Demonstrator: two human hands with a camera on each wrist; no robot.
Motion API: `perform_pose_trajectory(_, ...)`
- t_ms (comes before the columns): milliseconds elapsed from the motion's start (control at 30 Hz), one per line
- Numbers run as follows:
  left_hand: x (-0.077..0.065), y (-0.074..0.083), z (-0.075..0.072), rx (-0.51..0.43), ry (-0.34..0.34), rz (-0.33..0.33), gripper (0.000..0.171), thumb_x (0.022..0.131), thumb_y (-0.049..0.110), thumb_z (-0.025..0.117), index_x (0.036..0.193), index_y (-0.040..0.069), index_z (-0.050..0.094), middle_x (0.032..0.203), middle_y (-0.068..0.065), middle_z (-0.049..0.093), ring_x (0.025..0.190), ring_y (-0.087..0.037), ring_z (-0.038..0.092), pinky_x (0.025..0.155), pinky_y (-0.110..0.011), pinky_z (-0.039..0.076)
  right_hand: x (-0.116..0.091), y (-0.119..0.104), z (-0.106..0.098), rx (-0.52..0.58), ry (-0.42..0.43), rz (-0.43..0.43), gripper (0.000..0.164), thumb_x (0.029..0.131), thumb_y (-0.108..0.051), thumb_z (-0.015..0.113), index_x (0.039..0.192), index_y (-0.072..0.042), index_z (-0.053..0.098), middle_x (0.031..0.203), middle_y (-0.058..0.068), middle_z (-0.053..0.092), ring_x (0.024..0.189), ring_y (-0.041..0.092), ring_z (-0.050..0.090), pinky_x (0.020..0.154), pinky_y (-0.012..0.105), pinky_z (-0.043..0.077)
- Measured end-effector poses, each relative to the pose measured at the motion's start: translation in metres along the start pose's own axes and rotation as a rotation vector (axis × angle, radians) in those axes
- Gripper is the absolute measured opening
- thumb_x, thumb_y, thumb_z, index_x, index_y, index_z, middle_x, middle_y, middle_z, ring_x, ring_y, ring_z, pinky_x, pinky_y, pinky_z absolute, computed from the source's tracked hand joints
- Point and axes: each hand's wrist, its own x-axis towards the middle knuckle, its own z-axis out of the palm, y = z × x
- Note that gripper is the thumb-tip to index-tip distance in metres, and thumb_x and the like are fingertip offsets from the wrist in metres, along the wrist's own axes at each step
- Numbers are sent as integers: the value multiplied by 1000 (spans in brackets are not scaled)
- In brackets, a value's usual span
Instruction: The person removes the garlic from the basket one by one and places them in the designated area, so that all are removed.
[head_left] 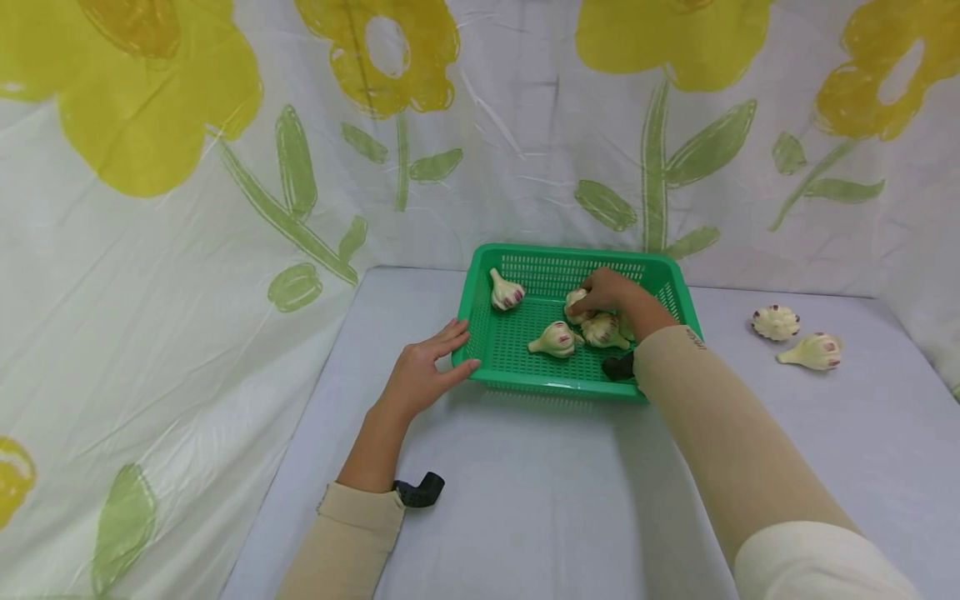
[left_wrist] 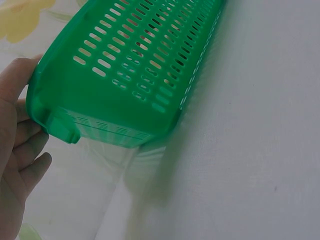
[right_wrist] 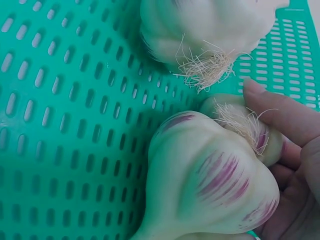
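The right hand (head_left: 613, 293) pinches a cream garlic bulb (head_left: 576, 307) with wiry, straw-coloured roots inside a green, slotted plastic basket (head_left: 555, 386). Plump, ridged, purple-streaked bulbs (head_left: 557, 340) lie near it on the perforated floor. The left hand (head_left: 422, 372), fingers extended and thumb apart, rests against the basket's left end. A knobbly bulb (head_left: 776, 322) and a tapering, smooth-necked bulb (head_left: 817, 352) lie on the pale desk (head_left: 540, 475).
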Motion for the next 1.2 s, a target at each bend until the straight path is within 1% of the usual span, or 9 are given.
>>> perform_pose_trajectory(200,1,1,1,4,-8,-1,56,87,33,76,132,3,62,144,-3,54,136,-17,49,106,-42,46,-4,0,-3,-20,-1,1,70,92,-41,67,144,3,46,143,25,48,130,42,46,101,55,46)
perform_pose_trajectory(367,1,1,1,5,-13,-5,57,87,34,76,133,3,61,144,-3,53,136,-16,48,106,-41,46,-9,-2,-7,-8,22,-7,69,92,-41,68,143,2,48,143,24,48,132,42,45,103,55,45)
perform_pose_trajectory(567,1,2,1,3,-8,-2,57,87,34,76,132,2,62,144,-2,54,135,-17,49,106,-42,46,-15,-6,-17,-6,58,-39,66,92,-41,67,141,-1,51,141,22,52,129,41,48,102,55,45)
perform_pose_trajectory(633,1,2,0,3,-8,-4,56,87,33,76,132,2,62,144,-3,54,135,-16,49,106,-42,46,-18,-7,-20,3,66,-52,66,92,-42,67,142,-3,51,143,21,51,130,40,48,103,56,45)
perform_pose_trajectory(767,0,2,0,2,-7,-5,56,87,32,76,132,2,62,143,-4,54,135,-17,49,106,-42,46,-21,-8,-26,42,90,-97,68,92,-44,67,144,-4,49,147,20,47,133,40,45,103,56,44)
perform_pose_trajectory(833,-1,2,0,-1,-4,-3,55,87,32,76,131,2,62,143,-4,54,135,-17,49,105,-42,46,-23,-7,-29,75,114,-122,69,91,-44,68,144,-4,49,144,20,51,131,39,47,102,55,45)
perform_pose_trajectory(967,-1,2,0,-6,2,3,55,87,32,76,131,1,62,142,-4,55,135,-17,49,105,-42,46,-32,-6,-34,160,170,-151,66,91,-41,70,143,-5,51,135,20,59,125,36,53,100,52,47)
perform_pose_trajectory(1100,-1,1,0,-1,9,12,55,87,32,77,131,1,62,142,-5,55,135,-18,50,105,-43,46,-44,-6,-39,255,207,-162,69,90,-41,71,145,-7,49,136,20,58,126,35,53,101,52,47)
perform_pose_trajectory(1200,-1,1,0,1,13,14,55,87,31,77,131,0,62,142,-5,55,135,-19,50,105,-43,46,-51,-3,-43,343,213,-175,69,89,-41,72,145,-9,49,136,18,58,126,33,53,105,52,44)
